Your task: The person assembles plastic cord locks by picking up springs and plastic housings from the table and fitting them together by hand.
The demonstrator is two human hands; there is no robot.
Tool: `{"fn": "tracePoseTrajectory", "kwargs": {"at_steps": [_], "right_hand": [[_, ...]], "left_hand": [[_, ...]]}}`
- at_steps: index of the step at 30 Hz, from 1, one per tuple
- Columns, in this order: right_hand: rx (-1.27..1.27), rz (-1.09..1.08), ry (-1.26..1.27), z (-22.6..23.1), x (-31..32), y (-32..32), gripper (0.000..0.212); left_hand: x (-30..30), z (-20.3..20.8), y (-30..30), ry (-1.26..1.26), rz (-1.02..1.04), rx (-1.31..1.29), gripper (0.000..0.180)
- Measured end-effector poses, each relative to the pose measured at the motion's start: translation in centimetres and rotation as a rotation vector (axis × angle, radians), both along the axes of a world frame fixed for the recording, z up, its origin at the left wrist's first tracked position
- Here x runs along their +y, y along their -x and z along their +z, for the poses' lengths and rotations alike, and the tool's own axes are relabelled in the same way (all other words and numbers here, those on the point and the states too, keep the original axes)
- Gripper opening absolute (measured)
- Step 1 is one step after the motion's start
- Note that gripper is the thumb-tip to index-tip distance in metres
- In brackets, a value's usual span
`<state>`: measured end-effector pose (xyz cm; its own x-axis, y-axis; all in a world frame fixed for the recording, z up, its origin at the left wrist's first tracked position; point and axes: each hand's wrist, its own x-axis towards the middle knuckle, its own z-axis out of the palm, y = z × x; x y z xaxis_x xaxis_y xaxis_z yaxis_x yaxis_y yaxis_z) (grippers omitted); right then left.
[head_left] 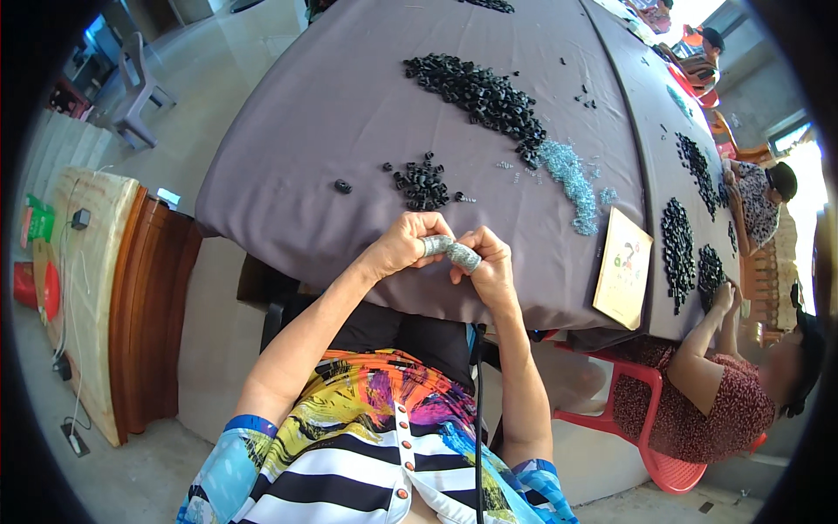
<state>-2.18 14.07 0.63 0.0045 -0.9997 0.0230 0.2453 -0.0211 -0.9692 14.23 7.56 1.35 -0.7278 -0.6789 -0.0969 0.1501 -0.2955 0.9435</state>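
My left hand point(398, 248) and my right hand point(492, 272) meet above the near edge of the cloth-covered table point(305, 166). Both are closed in a pinch, their fingertips nearly touching. Greyish wrapping covers a finger on each hand. Whatever lies between the fingertips is hidden or too small to name. Just beyond them sits a small pile of black ring-like plastic parts point(421, 185), with a loose spring point(466, 198) beside it. One pair of black parts point(343, 187) lies apart to the left. Farther off, a long heap of black parts point(480, 94) runs into a heap of small metal springs point(569, 182).
A cream booklet point(623, 269) lies right of my hands. Across a seam, co-workers sit along the right side by more black heaps point(677, 249); the nearest person point(698, 393) uses a red plastic chair point(642, 419). A wooden counter point(144, 306) stands at left, a grey chair point(135, 92) behind.
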Motion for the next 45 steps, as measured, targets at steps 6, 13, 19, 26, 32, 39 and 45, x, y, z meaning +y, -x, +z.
{"fn": "tracePoseTrajectory", "kwargs": {"at_steps": [6, 13, 19, 26, 32, 39, 45], "right_hand": [[-0.041, -0.008, 0.003, -0.1, 0.2, 0.1, 0.007], [-0.014, -0.029, -0.003, 0.2, 0.2, -0.4, 0.011], [0.005, -0.072, 0.047, 0.0, 0.2, -1.2, 0.012], [0.061, 0.013, -0.003, 0.7, 0.2, -1.1, 0.031], [0.103, 0.011, -0.026, 0.7, 0.3, -1.7, 0.033], [0.156, -0.154, 0.138, -0.9, 0.4, -2.0, 0.03], [0.405, -0.268, 0.191, -1.5, 0.4, -1.8, 0.029]], "left_hand": [[-0.1, 0.7, 0.2, -0.022, -0.015, -0.028, 0.004], [-0.5, 0.9, 0.0, -0.047, -0.051, -0.063, 0.007], [-0.5, -0.4, 0.0, -0.059, -0.067, 0.015, 0.008], [-0.2, 1.0, 0.3, -0.124, 0.014, 0.023, 0.019], [-0.6, 0.2, 0.3, -0.086, -0.01, 0.002, 0.016], [-0.2, -0.3, 0.7, -0.021, 0.047, 0.014, 0.022], [-0.2, -0.9, 1.1, -0.073, 0.011, 0.098, 0.019]]}}
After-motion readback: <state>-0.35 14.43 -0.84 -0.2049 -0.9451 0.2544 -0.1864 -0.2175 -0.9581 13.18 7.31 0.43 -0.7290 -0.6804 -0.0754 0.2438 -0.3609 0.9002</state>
